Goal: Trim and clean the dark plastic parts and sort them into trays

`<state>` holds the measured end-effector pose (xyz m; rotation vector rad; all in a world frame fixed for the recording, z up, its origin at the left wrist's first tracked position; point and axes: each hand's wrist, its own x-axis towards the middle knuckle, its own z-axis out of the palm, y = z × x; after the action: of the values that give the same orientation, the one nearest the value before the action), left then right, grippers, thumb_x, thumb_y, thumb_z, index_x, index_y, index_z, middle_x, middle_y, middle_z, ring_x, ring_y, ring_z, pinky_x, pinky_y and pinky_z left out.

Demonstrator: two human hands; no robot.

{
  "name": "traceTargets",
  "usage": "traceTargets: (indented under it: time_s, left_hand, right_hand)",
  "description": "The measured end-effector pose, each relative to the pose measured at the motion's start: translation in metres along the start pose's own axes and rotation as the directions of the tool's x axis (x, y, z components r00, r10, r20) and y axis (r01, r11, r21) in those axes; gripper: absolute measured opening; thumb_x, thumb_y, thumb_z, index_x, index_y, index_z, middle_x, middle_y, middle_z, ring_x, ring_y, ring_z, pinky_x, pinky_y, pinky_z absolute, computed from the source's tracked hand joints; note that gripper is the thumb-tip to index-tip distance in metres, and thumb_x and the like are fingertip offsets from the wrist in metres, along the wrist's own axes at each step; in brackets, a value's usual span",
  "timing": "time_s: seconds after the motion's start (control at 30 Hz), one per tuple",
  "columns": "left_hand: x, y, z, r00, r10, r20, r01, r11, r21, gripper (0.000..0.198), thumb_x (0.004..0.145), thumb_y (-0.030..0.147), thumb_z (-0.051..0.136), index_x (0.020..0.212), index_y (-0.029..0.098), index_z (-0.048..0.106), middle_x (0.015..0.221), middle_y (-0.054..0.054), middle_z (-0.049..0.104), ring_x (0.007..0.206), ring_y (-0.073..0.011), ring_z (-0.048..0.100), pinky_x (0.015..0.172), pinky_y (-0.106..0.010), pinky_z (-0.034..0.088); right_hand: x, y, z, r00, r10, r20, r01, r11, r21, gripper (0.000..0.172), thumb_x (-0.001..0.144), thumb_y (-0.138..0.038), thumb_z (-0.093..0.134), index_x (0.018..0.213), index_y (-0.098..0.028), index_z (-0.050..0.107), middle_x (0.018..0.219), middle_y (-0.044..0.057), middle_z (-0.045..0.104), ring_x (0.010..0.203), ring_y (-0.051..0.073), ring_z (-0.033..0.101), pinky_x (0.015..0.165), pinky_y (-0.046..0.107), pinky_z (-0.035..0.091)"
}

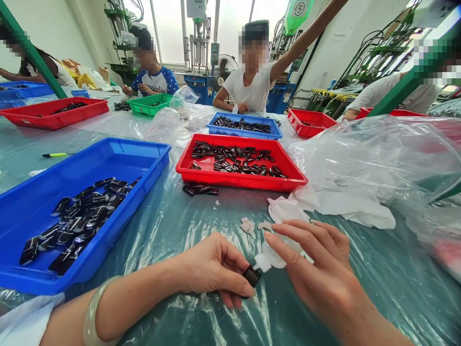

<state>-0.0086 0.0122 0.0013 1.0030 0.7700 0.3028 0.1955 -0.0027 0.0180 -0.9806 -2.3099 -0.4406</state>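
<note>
My left hand is closed around a small black plastic part, pinched between thumb and fingers just above the table. My right hand pinches a thin white film that hangs off the end of that part. Small white scraps lie on the table just beyond my hands. Directly ahead stands a red tray holding several black parts. To my left a blue tray holds several more of them. A short row of black parts lies loose in front of the red tray.
Clear plastic sheeting covers the green table. A big crumpled plastic bag and a white cloth lie at my right. Further trays sit across the table, where several other people work. A pen lies far left.
</note>
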Motion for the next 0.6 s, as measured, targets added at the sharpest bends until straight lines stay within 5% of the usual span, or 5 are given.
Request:
traceTargets:
  time_s: [0.6]
  left_hand:
    - [-0.0002, -0.0006, 0.0000, 1.000, -0.004, -0.002, 0.004, 1.000, 0.022, 0.011, 0.062, 0.019, 0.070, 0.069, 0.011, 0.068, 0.052, 0.002, 0.059, 0.046, -0.0075, 0.056, 0.046, -0.016, 0.048]
  right_hand:
    - [-0.0061, -0.0007, 0.0002, 0.999, -0.028, 0.015, 0.028, 1.000, -0.005, 0.033, 0.083, 0.001, 0.043, 0.100, -0.025, 0.057, 0.097, 0.003, 0.067, 0.097, 0.019, 0.057, 0.087, 0.044, 0.032]
